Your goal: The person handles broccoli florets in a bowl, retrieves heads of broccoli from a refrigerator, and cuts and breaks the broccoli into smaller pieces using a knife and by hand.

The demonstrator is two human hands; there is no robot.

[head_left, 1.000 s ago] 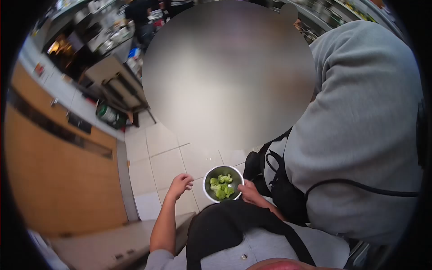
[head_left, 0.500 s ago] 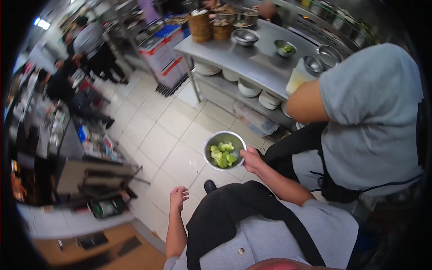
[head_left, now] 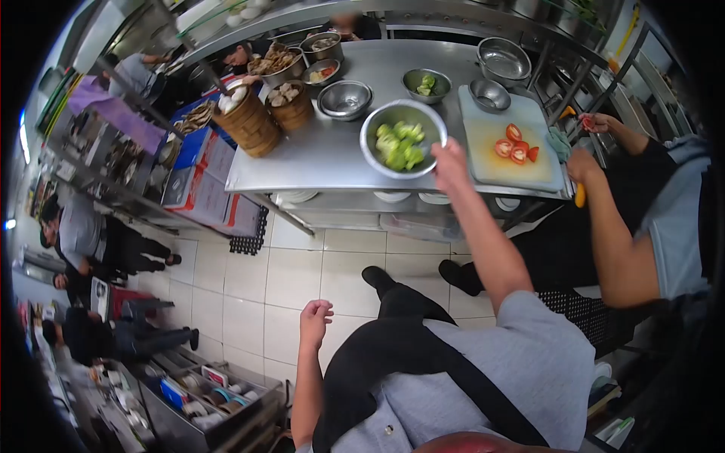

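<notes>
My right hand [head_left: 451,164] is closed on the rim of a metal bowl [head_left: 368,155], which is held tilted in front of the steel table. Green broccoli florets [head_left: 400,143] lie inside it. My left hand [head_left: 315,321] hangs low over the tiled floor, with nothing in it and its fingers loosely curled and slightly apart. Just beyond the held bowl, a smaller bowl with green pieces [head_left: 427,84] stands on the table. To its right, cut tomatoes [head_left: 516,145] rest on a pale cutting board [head_left: 483,121], with a small metal bowl [head_left: 489,95] at the board's back.
The steel table [head_left: 347,172] also carries bamboo steamers [head_left: 249,128], an empty metal bowl [head_left: 343,100] and a colander [head_left: 504,60]. At right, a co-worker's hand [head_left: 585,162] is by an orange handle [head_left: 580,195]. Boxes [head_left: 204,181] stand left of the table. Other people are further left.
My view has turned toward the table. The bowl of broccoli in my right hand has moved from over the floor up to the table's front edge. My left hand still hangs free.
</notes>
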